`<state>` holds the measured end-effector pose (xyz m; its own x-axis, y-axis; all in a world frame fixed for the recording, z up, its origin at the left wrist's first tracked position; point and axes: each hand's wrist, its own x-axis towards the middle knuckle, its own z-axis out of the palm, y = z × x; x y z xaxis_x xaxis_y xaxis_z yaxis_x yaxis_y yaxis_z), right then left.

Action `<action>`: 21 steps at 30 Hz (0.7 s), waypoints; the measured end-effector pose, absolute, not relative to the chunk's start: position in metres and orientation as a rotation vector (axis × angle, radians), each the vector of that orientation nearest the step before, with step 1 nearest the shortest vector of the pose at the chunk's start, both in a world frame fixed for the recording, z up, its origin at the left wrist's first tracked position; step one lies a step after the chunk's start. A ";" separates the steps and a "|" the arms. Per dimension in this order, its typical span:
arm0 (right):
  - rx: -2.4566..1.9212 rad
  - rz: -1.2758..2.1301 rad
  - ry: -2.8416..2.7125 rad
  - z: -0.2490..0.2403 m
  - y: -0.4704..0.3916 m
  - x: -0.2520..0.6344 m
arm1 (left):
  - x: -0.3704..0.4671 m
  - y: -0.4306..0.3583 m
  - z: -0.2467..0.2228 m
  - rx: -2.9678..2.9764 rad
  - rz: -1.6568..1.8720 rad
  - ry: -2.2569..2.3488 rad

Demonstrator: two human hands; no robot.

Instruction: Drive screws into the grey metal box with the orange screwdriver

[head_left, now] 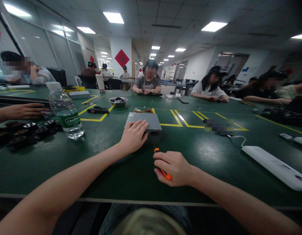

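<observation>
A grey metal computer power supply unit [152, 121] sits on the green table in front of me, its socket side facing me and coloured cables [143, 111] at its far side. My left hand [135, 135] holds it, fingers laid over the top and thumb near the front edge. Closed around the orange-and-black handle of a screwdriver [166, 174] is my right hand [174, 168], nearer to me. The thin shaft points up toward the unit's front face; whether the tip touches it I cannot tell.
A water bottle [67, 114] stands at left, beside dark parts [31, 132] and another person's hand [26, 111]. Farther off are a metal bowl [118, 102] of small parts and a dark tool [98, 111]. At right lies a white power bank [273, 166] with a cable. People sit around the table.
</observation>
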<state>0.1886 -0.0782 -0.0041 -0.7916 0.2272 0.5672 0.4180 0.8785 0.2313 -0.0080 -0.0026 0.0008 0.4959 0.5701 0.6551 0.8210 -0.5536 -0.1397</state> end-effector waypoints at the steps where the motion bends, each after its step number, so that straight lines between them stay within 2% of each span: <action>1: -0.468 -0.492 -2.514 -0.004 -0.078 0.189 | -0.008 -0.003 0.001 -2.309 -0.781 -1.153; 21: -0.343 -0.537 -2.344 0.003 -0.082 0.207 | -0.011 -0.001 0.001 -2.319 -0.791 -1.135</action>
